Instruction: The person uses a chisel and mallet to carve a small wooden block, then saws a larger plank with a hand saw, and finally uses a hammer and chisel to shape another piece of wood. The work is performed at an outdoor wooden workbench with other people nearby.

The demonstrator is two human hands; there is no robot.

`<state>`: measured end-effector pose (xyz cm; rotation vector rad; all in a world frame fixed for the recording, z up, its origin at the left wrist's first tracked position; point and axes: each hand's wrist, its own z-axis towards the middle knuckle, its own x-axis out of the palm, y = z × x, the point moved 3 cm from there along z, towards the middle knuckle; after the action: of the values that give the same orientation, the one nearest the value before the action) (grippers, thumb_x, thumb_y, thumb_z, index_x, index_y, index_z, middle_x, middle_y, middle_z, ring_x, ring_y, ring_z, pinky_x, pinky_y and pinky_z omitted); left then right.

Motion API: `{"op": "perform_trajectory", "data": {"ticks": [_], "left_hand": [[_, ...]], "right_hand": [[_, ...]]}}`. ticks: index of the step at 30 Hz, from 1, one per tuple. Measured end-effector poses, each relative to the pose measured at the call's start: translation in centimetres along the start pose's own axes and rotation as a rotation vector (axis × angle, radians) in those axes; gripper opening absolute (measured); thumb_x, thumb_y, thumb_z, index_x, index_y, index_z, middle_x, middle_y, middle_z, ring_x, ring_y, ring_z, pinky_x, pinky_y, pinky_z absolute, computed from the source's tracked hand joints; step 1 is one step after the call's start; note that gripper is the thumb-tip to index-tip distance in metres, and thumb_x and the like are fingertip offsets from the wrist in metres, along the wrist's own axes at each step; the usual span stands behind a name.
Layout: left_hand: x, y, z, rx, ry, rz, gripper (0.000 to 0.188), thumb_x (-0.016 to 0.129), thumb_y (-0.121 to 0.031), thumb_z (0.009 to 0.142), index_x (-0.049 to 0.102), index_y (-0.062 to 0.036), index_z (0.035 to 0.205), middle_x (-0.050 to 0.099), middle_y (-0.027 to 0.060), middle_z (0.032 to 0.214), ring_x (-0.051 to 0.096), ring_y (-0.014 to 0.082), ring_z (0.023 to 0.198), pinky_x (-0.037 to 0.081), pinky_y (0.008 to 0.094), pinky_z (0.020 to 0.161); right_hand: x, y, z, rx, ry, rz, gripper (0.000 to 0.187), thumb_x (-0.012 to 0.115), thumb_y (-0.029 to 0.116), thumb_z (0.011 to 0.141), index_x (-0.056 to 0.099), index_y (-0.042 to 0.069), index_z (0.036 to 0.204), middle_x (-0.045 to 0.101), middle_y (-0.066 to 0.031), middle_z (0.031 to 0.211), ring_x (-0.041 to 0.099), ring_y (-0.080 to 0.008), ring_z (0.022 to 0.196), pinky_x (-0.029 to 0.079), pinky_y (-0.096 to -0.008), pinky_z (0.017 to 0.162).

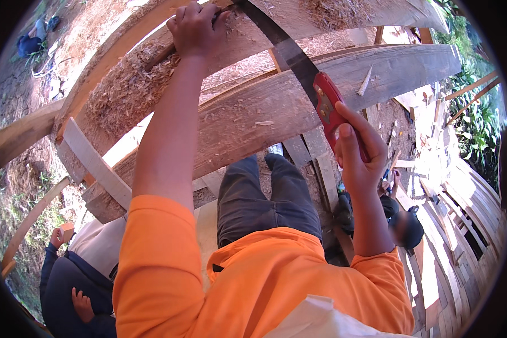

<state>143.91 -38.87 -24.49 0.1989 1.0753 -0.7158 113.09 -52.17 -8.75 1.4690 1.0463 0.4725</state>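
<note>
Spanning the view, the weathered grey plank (253, 127) lies nearest the body; judged stiff and heavy, best held near an end with both hands. Beyond it, the pale curved board (253, 36) carries heaped wood shavings (121, 96), which look light, dry and apt to slide underfoot or under a palm.

The red-handled handsaw (307, 79) slants across both timbers, handle over the grey plank, blade running up past the top edge of the view. Whether its teeth bear on wood: cannot tell. Expected handling: light overall, handle rigid, blade thin and likely to flex if twisted. Take hold at the handle only; toothed edge faces left, toward the other arm.

Right hand (357, 143): fingers wrapped round the saw handle, thumb laid along it. Left hand (197, 28): fingers curled closed round what looks like a narrow brown stick (162, 56), just beside the blade. Stick judged light and stiff; a grip farther from the blade seems safer.
</note>
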Motion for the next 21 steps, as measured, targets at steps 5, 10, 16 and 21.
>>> {"op": "perform_trajectory", "data": {"ticks": [5, 10, 16, 21], "left_hand": [[-0.6, 0.0, 0.1, -0.011, 0.036, -0.075, 0.026, 0.071, -0.051, 0.085, 0.075, -0.0263, 0.091, 0.06, -0.0022, 0.085, 0.058, 0.0217, 0.097, 0.038, 0.0451, 0.087], [-0.2, 0.1, -0.1, 0.001, -0.009, -0.033, 0.024, 0.072, -0.049, 0.084, 0.075, -0.0261, 0.091, 0.061, -0.0017, 0.087, 0.058, 0.0225, 0.098, 0.038, 0.0457, 0.09], [-0.5, 0.4, -0.3, -0.001, 0.023, -0.047, 0.025, 0.072, -0.047, 0.084, 0.074, -0.0227, 0.091, 0.062, 0.0004, 0.088, 0.059, 0.0237, 0.099, 0.039, 0.0475, 0.091], [-2.4, -1.1, 0.9, -0.065, 0.053, -0.106, 0.025, 0.068, -0.039, 0.083, 0.07, -0.0148, 0.089, 0.062, 0.0101, 0.098, 0.056, 0.0311, 0.104, 0.04, 0.0494, 0.087]], "right_hand": [[1.5, 0.8, 1.4, 0.072, -0.028, 0.071, 0.027, 0.061, 0.009, 0.098, 0.067, -0.001, 0.122, 0.071, -0.0086, 0.11, 0.063, -0.0092, 0.099, 0.048, -0.0221, 0.086], [-0.2, 0.5, -0.7, 0.048, -0.011, 0.014, 0.026, 0.062, 0.008, 0.098, 0.067, 0.0, 0.122, 0.071, -0.007, 0.107, 0.063, -0.0085, 0.099, 0.048, -0.0216, 0.084], [1.4, -0.1, 0.9, 0.092, -0.026, -0.015, 0.026, 0.062, 0.009, 0.098, 0.068, 0.001, 0.122, 0.072, -0.0073, 0.107, 0.064, -0.0089, 0.096, 0.048, -0.0221, 0.084], [1.7, 0.2, 2.2, 0.061, -0.016, 0.032, 0.027, 0.063, 0.01, 0.098, 0.067, 0.001, 0.123, 0.072, -0.0056, 0.105, 0.06, -0.0055, 0.085, 0.046, -0.0202, 0.076]]}}
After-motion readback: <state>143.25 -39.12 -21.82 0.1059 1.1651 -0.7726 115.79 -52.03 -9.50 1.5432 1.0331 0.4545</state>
